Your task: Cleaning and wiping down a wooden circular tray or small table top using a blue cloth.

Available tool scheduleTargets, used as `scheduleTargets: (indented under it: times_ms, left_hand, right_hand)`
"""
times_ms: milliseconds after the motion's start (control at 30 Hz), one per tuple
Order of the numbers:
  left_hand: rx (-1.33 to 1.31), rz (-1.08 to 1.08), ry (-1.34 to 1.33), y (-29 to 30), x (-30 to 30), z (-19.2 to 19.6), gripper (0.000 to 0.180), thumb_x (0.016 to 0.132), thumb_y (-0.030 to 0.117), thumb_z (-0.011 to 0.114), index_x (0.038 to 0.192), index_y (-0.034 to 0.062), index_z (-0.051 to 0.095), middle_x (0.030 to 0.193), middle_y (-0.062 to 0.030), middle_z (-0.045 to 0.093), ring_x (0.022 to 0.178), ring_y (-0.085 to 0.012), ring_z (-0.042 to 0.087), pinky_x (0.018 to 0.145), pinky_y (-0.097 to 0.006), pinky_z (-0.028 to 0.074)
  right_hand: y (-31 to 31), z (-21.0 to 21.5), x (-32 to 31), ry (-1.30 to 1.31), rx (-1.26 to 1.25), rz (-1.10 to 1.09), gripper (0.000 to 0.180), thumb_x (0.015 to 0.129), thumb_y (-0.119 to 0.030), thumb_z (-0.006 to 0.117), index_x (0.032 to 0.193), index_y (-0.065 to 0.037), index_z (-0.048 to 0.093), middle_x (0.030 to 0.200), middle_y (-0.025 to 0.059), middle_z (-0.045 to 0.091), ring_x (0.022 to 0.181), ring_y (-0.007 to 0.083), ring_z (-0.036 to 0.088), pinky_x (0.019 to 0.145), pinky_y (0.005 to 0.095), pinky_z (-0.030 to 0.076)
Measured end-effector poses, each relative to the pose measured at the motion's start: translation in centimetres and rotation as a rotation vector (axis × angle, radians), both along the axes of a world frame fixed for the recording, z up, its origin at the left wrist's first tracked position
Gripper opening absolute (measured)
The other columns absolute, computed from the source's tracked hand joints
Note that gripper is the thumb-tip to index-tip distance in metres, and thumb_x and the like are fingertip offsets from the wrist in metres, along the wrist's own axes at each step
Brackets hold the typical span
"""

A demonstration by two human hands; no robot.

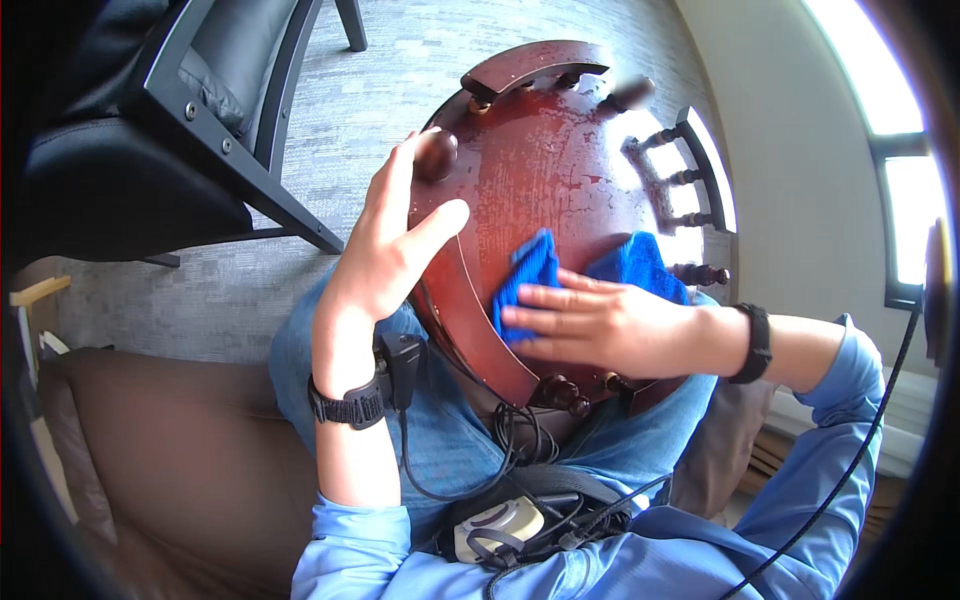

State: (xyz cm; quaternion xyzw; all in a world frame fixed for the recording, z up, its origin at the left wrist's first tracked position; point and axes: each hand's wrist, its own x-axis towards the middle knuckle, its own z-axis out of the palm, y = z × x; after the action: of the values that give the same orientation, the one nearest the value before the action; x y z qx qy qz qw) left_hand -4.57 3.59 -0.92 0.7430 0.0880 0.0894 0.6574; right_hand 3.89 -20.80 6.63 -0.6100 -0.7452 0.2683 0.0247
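Observation:
A dark red wooden tray (545, 160) with a railed rim and worn surface rests tilted on my lap. My left hand (385, 255) grips its left rim, thumb on the inner face and fingers reaching up by a round knob (436, 155). My right hand (600, 322) lies flat, pressing a blue cloth (530, 270) against the tray's surface. Part of the cloth (640, 262) bunches up behind my fingers. Both wrists carry black bands.
A black chair (150, 130) stands at the upper left on grey carpet (330, 130). I sit on a brown couch (170, 470). A small device with black cables (500, 520) hangs at my chest. A bright window (900, 130) is at the right.

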Motion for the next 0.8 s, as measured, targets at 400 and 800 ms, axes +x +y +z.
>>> scheduleTargets:
  times_ms: [400,800]
  left_hand:
    - [-0.058,0.003,-0.053,0.1,0.1,0.0,0.063,0.085,0.020,0.064,0.139,-0.0011,0.037,0.139,-0.0181,0.043,0.132,-0.0249,0.039,0.112,-0.035,0.027]
    - [-0.054,0.004,-0.029,-0.1,0.0,0.9,0.059,0.086,0.017,0.061,0.138,-0.0014,0.038,0.134,-0.0145,0.047,0.128,-0.0212,0.042,0.110,-0.033,0.028]
  right_hand:
    - [6.4,-2.1,8.9,-0.348,0.205,-0.712,0.061,0.069,0.003,0.054,0.130,0.002,0.050,0.124,0.0188,0.053,0.116,0.0381,0.048,0.095,0.0440,0.045]
    - [7.3,-3.3,6.2,-0.534,0.270,-0.391,0.057,0.077,-0.007,0.055,0.133,-0.008,0.051,0.132,0.0099,0.049,0.116,0.0286,0.050,0.094,0.0399,0.044]
